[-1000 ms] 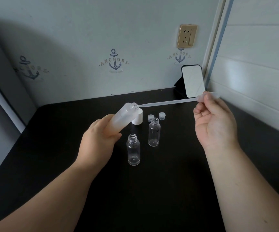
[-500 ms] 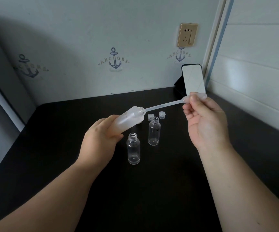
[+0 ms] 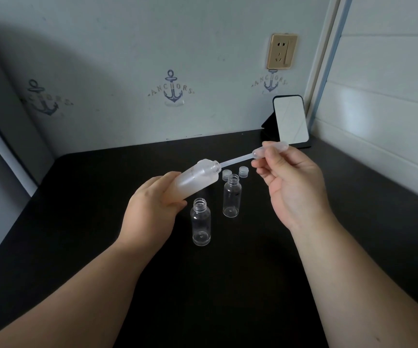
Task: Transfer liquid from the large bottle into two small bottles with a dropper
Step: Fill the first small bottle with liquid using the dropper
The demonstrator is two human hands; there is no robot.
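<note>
A black table [image 3: 228, 285] is seen from above, set into a corner between a pale wall printed with blue anchor motifs [image 3: 171, 92] and a white panelled wall on the right. A gold-coloured wall socket [image 3: 281, 51] is fixed high on the pale wall, and a small rectangular mirror [image 3: 290, 121] is propped on a dark stand at the table's back right corner. Two small clear bottles are stood upright and uncapped near the table's middle: the nearer small bottle [image 3: 201, 222] just below the raised hands, the farther small bottle [image 3: 231, 195] a little behind and to its right. Two small clear caps [image 3: 243, 171] are laid just behind the farther bottle, one partly hidden by the large bottle's neck. The large frosted bottle [image 3: 195, 179] is held tilted in the air above the small bottles, its open mouth pointed up and to the right. It is gripped around its lower body by the left hand [image 3: 152, 209], fingers curled round it. The clear dropper [image 3: 253, 154] is held nearly level, its thin tip inserted into the large bottle's mouth, and its bulb is pinched between thumb and fingertips of the right hand [image 3: 293, 187], whose palm is turned toward the camera.
</note>
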